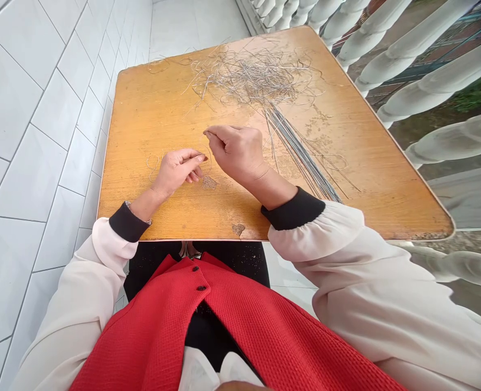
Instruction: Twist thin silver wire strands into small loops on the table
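Over the near half of the wooden table, my left hand (180, 169) pinches a thin wire (149, 161) between thumb and fingers. Loops of that wire curl out to the left of the hand. My right hand (238, 151) is a little farther off and to the right, closed in a fist with thumb and forefinger pressed together. A fine strand shows faintly between the two hands, and its end seems to be in the right fingertips. Right of my right hand lies a bundle of straight grey wires (301, 149), slanting across the tabletop.
A tangled heap of thin wire (256, 79) covers the table's far part. The wooden table (146, 114) has worn patches. A white tiled wall (32, 146) stands close on the left, and a white balustrade (419, 92) runs along the right.
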Demonstrator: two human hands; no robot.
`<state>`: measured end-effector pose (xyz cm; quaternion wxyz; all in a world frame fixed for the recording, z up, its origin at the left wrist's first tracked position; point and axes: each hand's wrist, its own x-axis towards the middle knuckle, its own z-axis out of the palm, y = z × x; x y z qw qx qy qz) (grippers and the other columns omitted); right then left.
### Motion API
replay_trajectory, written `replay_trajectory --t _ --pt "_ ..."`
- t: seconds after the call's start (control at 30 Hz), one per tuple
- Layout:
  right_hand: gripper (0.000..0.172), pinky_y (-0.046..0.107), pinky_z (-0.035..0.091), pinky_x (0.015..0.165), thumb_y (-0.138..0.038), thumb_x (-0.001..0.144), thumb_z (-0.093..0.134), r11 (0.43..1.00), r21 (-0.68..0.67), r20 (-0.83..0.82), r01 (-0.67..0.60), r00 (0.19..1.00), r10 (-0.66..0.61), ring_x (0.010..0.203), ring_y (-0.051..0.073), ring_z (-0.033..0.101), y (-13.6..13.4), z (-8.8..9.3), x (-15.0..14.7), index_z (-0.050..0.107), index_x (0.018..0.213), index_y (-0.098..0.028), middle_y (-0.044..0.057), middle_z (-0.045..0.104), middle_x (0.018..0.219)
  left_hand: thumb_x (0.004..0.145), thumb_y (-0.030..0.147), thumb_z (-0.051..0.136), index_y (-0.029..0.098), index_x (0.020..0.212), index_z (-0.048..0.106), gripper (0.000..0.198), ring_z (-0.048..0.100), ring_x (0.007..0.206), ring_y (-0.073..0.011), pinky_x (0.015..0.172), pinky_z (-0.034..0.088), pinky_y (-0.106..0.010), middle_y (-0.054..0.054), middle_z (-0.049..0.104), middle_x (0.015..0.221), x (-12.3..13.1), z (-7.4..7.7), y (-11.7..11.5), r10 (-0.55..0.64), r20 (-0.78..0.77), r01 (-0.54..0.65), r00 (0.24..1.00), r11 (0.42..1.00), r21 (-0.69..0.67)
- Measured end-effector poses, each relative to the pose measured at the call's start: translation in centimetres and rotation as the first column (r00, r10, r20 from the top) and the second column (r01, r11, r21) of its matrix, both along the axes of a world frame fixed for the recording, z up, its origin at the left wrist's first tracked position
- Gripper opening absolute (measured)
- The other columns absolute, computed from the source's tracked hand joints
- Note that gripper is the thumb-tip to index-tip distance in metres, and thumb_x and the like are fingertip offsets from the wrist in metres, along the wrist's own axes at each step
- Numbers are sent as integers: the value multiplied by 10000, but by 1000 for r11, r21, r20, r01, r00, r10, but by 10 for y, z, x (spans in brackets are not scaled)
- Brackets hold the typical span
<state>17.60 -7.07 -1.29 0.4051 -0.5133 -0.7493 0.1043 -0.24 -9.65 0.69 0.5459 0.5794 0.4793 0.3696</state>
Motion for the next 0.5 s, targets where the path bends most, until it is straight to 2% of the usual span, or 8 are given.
replay_trajectory --t 0.07,0.13,0.2,0.37,0.43,0.5 --pt "250 366 512 739 -369 1052 584 1000 -28 -36 -11 999 10 779 243 717 1 3 2 750 890 -275 58 750 753 1025 305 667 138 922 747 212 667 497 -67 499 474 -153 12 722 625 -5 1 3 -15 -40 16 999 999 32" --pt "269 354 505 686 -405 1041 609 997 -73 -75 -32 997 26 697 227 682 1 5 2 750 852 -275 37 712 664 1038 448 643 141 941 753 341 680 507 -78 498 474 -162 -10 737 657 -10 1 6 -2 -101 9 995 998 68" --pt "287 340 491 639 -426 1024 635 990 -127 -104 -57 994 44 638 210 649 1 7 1 749 815 -266 22 684 612 1044 469 628 140 907 744 375 662 482 -72 485 458 -163 -11 724 642 -15 1 9 11 -153 4 988 995 98" --pt "235 306 464 592 -360 980 712 968 -237 -230 -84 973 28 581 175 617 1 11 -4 745 786 -230 -1 643 567 1009 119 632 133 847 693 173 644 471 -48 481 458 -141 30 699 618 -15 6 9 -86 -99 91 991 995 41" --pt "205 282 445 551 -352 974 736 945 -306 -340 -119 940 8 540 151 586 1 14 -5 746 820 -217 -15 621 548 978 40 628 131 824 674 184 634 459 -43 472 457 -138 45 685 592 -12 8 8 -77 -58 77 995 997 4" --pt "211 262 432 516 -352 984 737 901 -389 -471 -192 882 -15 506 126 559 1 17 -7 738 835 -202 -14 632 566 973 28 625 134 817 664 193 626 443 -48 464 462 -144 53 671 567 -10 9 8 -14 -30 14 999 1000 -8"
